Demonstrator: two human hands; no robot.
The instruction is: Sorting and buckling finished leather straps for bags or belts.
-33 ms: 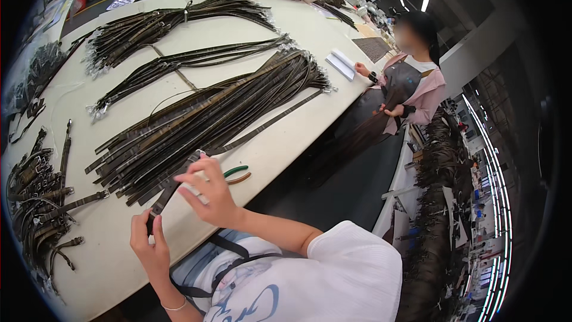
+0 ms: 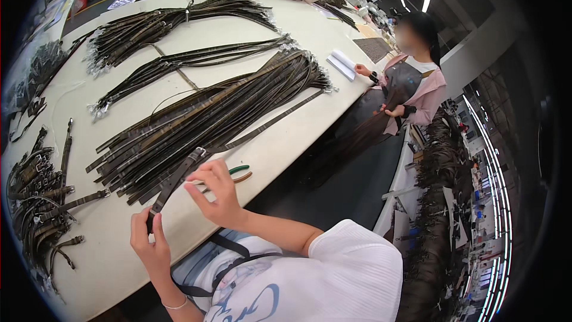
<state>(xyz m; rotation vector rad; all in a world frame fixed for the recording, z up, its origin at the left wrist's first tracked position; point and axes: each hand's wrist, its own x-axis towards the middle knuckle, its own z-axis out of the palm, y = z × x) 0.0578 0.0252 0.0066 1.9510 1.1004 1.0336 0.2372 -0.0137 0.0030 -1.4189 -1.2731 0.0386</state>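
Two hands (image 2: 179, 214), strap (image 2: 173, 183) partly hidden

The person wears a white ribbed short-sleeved top, a pale apron printed with a blue outline drawing, dark apron straps, and a thin bracelet (image 2: 176, 305) at the left wrist.

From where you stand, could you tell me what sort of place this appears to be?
Probably a leather-goods workshop: bundles of dark straps cover a long pale table, another apron-wearing person works alongside, and the hands hold one strap.

Pliers (image 2: 237, 173) lie right of strap bundle (image 2: 208, 113)
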